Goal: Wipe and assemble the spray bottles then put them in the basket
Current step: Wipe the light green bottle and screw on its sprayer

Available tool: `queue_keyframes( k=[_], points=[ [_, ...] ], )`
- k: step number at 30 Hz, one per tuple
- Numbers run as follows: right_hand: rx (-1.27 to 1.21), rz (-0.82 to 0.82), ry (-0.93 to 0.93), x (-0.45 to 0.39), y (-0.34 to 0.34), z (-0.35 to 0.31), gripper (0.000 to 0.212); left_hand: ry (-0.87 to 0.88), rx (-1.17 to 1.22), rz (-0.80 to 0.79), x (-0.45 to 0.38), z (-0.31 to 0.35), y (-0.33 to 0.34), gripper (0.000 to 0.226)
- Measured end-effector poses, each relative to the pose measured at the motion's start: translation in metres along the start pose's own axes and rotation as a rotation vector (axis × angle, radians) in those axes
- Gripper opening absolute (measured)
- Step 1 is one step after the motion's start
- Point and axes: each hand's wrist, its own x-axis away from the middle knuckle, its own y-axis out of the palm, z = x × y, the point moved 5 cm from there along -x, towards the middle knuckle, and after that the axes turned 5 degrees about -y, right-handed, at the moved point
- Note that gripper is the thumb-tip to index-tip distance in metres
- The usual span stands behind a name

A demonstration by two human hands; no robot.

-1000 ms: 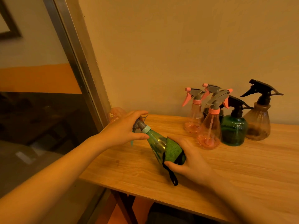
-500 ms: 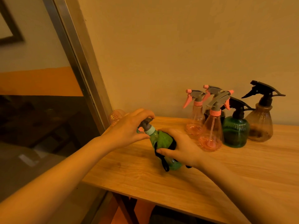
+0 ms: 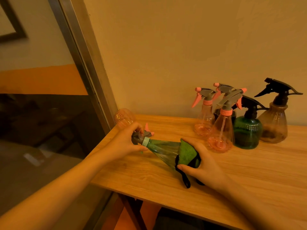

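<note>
A clear green spray bottle (image 3: 163, 149) lies tilted above the wooden table (image 3: 249, 171), nozzle pointing left. My left hand (image 3: 126, 143) grips its grey spray head and pale collar. My right hand (image 3: 204, 165) holds a green cloth (image 3: 188, 154) with black trim wrapped round the bottle's wide base. A black loop of the cloth hangs down to the table.
Several assembled spray bottles stand at the back by the wall: pink ones (image 3: 221, 130), a dark green one (image 3: 247, 131) and a brown one (image 3: 274, 125). A pink bottle body (image 3: 123, 117) lies at the table's left corner by a metal window frame (image 3: 79, 63).
My right hand slid the cloth from the bottle's neck down to its base. The bottle now lies flatter and its clear body is uncovered.
</note>
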Motion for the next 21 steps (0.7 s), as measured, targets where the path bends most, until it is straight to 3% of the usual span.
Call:
queue_keyframes(
  k=[4, 12, 16, 21],
  points=[
    [-0.013, 0.048, -0.025, 0.005, -0.007, 0.005, 0.074, -0.021, 0.097, -0.096, -0.003, 0.003, 0.015, 0.041],
    [0.015, 0.108, -0.086, 0.004, -0.009, 0.005, 0.064, -0.055, 0.000, -0.279, -0.017, -0.002, 0.021, 0.039],
    [0.006, 0.104, -0.090, 0.003, -0.009, 0.003, 0.061, -0.045, -0.120, -0.354, -0.024, 0.003, 0.015, 0.052],
    [0.002, 0.107, -0.096, 0.004, -0.009, 0.004, 0.061, 0.112, -0.440, -0.420, -0.029, 0.035, 0.031, 0.062]
  ],
)
